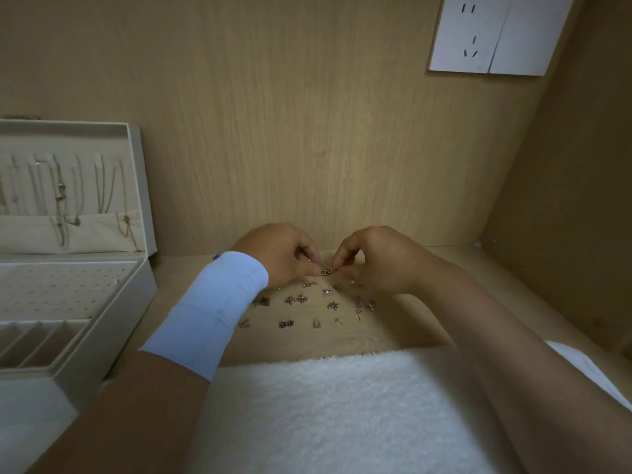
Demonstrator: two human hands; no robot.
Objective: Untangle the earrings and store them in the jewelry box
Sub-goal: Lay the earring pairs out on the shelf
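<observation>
My left hand [285,256] and my right hand [374,260] meet fingertip to fingertip over the wooden surface, both pinching a small dark tangled pair of earrings [326,271]. Several more small earrings [301,299] lie spread on the wood just below my hands. The open cream jewelry box [102,333] stands at the left, with a perforated earring panel [61,285] and slotted compartments in its base. Necklaces [61,200] hang in its raised lid. A light blue band wraps my left wrist.
A white fluffy towel [325,405] lies along the near edge under my forearms. Wooden panels close in the back and the right side. A white wall socket [496,35] sits high on the back panel at the right.
</observation>
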